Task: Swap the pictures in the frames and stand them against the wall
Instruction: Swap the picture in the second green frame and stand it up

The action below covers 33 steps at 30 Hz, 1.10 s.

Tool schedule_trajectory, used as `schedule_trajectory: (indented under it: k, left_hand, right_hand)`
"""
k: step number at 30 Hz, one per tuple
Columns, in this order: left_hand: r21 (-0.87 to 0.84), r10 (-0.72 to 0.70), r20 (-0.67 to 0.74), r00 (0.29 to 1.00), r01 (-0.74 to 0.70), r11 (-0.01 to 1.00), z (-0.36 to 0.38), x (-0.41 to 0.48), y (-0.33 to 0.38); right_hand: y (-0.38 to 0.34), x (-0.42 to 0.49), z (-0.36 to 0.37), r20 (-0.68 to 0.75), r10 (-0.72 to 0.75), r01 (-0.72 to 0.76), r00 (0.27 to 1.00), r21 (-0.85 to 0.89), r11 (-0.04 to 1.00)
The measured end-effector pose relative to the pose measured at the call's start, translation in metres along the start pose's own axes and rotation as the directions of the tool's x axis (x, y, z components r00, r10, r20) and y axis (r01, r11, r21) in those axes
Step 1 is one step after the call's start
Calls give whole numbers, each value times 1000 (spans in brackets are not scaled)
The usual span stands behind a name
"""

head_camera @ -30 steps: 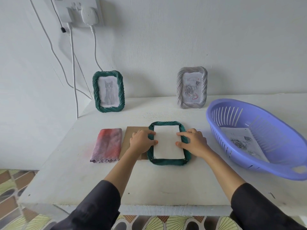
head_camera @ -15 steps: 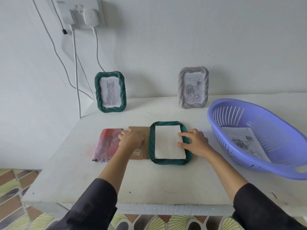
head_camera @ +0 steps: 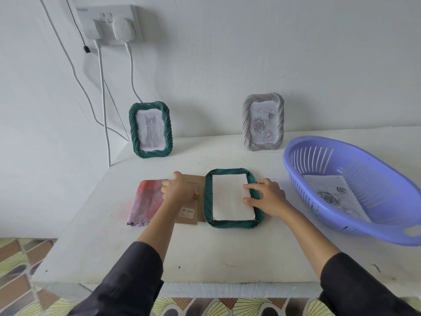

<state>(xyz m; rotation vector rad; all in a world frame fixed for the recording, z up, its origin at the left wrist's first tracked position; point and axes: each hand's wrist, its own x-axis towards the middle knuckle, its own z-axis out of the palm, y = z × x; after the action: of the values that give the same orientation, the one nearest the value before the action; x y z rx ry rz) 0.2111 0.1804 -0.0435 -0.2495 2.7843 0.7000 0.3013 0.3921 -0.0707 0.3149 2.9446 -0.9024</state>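
Right hand (head_camera: 268, 199), fingers flat, pinned white paper sheet (head_camera: 227, 197) in green twisted-rope frame (head_camera: 208, 201). Left hand (head_camera: 180, 190), grip unclear, lay on brown cardboard backing board (head_camera: 200, 185) at its 9 o'clock, probably due on next.

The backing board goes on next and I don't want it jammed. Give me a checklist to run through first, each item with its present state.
1. White paper lies flat inside the face-down green frame: ok.
2. Right hand steadies paper and frame with straight fingers: ok.
3. Left hand has a firm hold on the cardboard backing: cannot tell; it lies on top of it.
4. Corner tabs turned clear of the opening: cannot tell, too small.
5. Picture side faces down: cannot tell, only a blank side shows.
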Motion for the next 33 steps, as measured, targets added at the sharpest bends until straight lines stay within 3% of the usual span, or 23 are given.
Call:
schedule_trajectory:
  k: [4,9,11,15,19,22,33]
  left_hand:
    - [-111,85,-22,996,-87,990,-15,-6,2]
    - [-217,59,-285,957,-124,968,-43,-11,4]
    - [-297,80,-317,945,-179,938,-53,-15,8]
    - [-567,207,-103,973,-228,791,-40,-25,24]
    - [-575,205,93,974,-116,810,0,-37,38]
    - [-555,204,147,968,-90,827,19,-37,42]
    - [-407,218,105,970,-158,900,36,-30,49]
  right_hand:
    - [-1,0,-1,9,0,0,1000,3,1000]
    - [-3,-1,-6,37,12,-13,999,42,999]
    - [-6,-2,-9,-12,25,-23,1000,127,992]
    - [-17,-6,-16,-147,-1,52,989,343,938]
    - [-28,-12,-14,-101,44,33,994,656,754]
    - [-22,-11,-8,-133,118,-8,984,628,778]
    - [-13,-1,-3,-112,179,-89,977,548,832]
